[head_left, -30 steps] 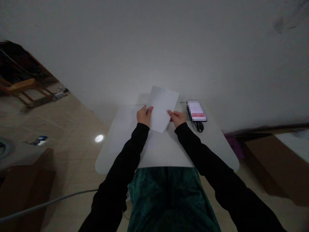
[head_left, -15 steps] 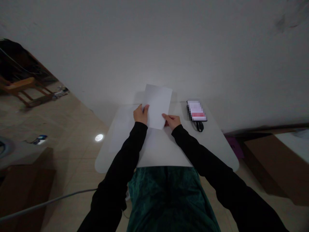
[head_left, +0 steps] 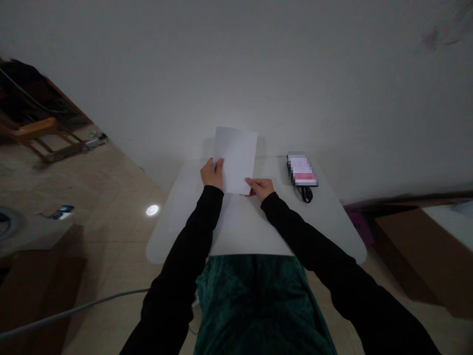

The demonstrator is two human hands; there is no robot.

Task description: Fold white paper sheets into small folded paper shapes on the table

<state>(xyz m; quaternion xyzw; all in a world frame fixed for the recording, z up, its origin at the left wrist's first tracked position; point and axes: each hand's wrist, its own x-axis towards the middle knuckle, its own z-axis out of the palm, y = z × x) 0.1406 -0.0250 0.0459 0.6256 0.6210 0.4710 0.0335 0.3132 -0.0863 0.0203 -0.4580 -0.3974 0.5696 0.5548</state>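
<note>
I hold a white sheet of paper [head_left: 236,155] upright above the far part of a small white table [head_left: 254,227]. My left hand [head_left: 211,173] grips its left edge, thumb on the front of the sheet. My right hand [head_left: 260,187] pinches the lower right corner. Both arms are in black sleeves.
A phone [head_left: 302,170] with a black strap lies on the table's right far side. A white wall stands right behind the table. A wooden chair [head_left: 33,130] is at the far left, a brown box [head_left: 424,251] at the right, a grey cable [head_left: 74,310] on the floor.
The sheet has turned from tilted to nearly upright and shifted left. Both hands moved a little left and away with it.
</note>
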